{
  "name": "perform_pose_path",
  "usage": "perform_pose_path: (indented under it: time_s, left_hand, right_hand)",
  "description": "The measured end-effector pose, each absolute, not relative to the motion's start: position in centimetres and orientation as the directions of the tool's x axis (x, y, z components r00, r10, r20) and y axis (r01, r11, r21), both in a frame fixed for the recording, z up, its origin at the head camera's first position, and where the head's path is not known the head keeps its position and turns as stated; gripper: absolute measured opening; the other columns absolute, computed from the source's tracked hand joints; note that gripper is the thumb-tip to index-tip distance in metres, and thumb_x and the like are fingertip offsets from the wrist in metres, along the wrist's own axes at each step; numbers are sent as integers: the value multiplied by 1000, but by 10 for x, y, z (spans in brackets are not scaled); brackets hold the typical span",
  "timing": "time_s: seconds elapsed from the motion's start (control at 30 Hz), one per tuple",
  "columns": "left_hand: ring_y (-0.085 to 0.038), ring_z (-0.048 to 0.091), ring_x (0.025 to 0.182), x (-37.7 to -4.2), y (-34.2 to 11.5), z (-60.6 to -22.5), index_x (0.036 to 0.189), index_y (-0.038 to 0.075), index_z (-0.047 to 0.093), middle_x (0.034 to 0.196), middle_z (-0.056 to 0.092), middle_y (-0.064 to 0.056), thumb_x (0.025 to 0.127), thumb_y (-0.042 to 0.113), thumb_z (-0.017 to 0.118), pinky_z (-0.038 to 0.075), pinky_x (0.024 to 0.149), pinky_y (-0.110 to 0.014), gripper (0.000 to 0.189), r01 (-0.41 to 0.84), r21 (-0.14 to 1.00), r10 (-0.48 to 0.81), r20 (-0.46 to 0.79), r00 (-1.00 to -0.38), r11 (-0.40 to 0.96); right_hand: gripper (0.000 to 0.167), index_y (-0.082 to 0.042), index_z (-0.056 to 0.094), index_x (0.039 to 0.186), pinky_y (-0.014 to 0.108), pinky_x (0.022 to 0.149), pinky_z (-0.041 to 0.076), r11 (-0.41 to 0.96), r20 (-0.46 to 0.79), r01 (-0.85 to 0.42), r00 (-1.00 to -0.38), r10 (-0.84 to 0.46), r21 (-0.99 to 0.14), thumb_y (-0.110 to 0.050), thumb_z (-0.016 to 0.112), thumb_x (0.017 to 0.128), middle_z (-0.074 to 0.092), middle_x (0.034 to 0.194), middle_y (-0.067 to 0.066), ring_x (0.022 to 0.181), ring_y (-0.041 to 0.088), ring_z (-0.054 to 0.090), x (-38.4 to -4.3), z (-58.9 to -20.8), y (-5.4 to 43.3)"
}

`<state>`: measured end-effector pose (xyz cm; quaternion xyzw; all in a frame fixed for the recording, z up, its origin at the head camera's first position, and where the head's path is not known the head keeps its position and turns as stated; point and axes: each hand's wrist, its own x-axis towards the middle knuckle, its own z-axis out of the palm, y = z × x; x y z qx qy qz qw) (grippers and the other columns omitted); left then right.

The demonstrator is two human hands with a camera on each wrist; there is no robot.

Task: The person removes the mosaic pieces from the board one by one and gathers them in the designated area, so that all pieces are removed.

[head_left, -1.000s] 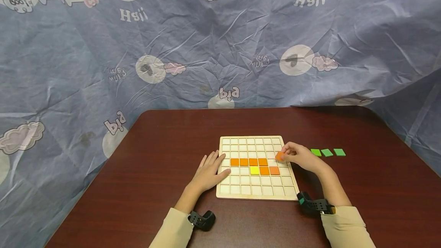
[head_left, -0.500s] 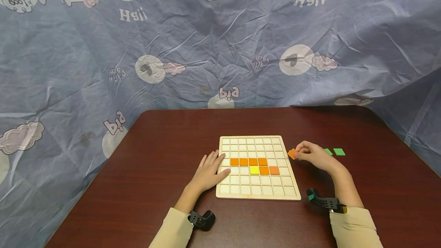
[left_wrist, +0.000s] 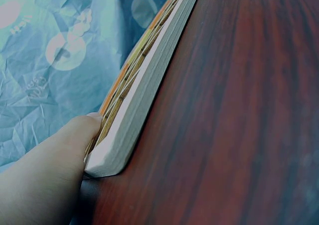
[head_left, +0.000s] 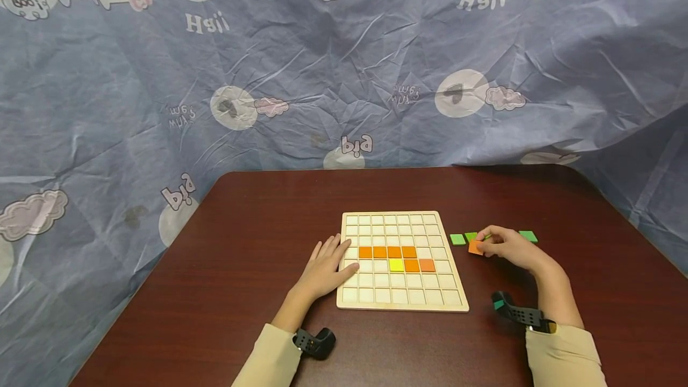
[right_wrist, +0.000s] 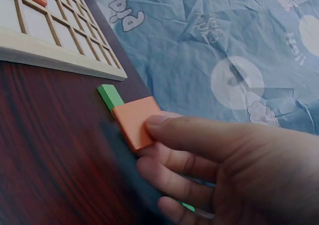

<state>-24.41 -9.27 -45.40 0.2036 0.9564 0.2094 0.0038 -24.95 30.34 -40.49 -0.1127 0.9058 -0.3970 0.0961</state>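
My right hand (head_left: 502, 245) pinches an orange square tile (right_wrist: 135, 121) between thumb and fingers, to the right of the wooden grid board (head_left: 402, 303). A green tile (head_left: 457, 239) lies on the table between that hand and the board, and another green tile (head_left: 470, 236) shows just behind the held one. My left hand (head_left: 322, 273) rests with spread fingers on the board's left edge; its thumb (left_wrist: 82, 130) lies over the rim in the left wrist view. Several orange tiles (head_left: 379, 252) and one yellow tile (head_left: 396, 265) sit in the middle cells of the board.
A further green tile (head_left: 528, 236) lies beyond the right hand, partly covered by it. The dark red-brown wooden table (head_left: 269, 226) carries everything. Behind its far edge hangs a blue printed cloth (head_left: 322, 76).
My right hand has moved right, off the board, with the orange tile, and lowered toward the green tiles. Green tiles hidden behind it before now show on its left. The left hand stays still.
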Motion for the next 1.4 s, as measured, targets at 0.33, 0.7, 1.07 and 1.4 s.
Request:
perform_pose_path:
  time_s: [0.33,0.7,1.07,1.4]
  left_hand:
    - [-24,16,141,-244,-93,-455,143,20,30,151,22,-9,90,57,38,7,115,-46,65,387,402,389,80,-918,830]
    - [-24,17,141,-245,-93,-457,143,21,30,151,22,-9,89,58,37,7,115,-45,66,389,396,388,85,-918,832]
    - [-25,17,141,-244,-93,-456,143,21,30,151,23,-10,89,57,38,7,115,-45,65,389,404,388,88,-917,828]
    - [-25,17,141,-243,-93,-455,143,21,30,151,22,-9,90,57,37,7,115,-45,65,391,407,390,89,-916,825]
  right_hand:
    - [21,3,59,97,26,64,44,682,-98,-172,-936,-338,-711,-15,59,87,59,77,4,70,10,52,-252,-408,288]
    - [18,0,62,97,27,59,39,729,-107,-159,-946,-304,-666,-14,58,87,56,73,3,69,14,46,-252,-413,284]
    - [20,1,61,97,27,61,40,733,-118,-142,-949,-292,-665,-15,58,87,56,74,3,70,14,46,-251,-411,281]
    - [29,4,58,103,28,66,45,714,-69,-167,-955,-289,-680,-22,50,93,59,82,8,72,14,52,-252,-401,277]
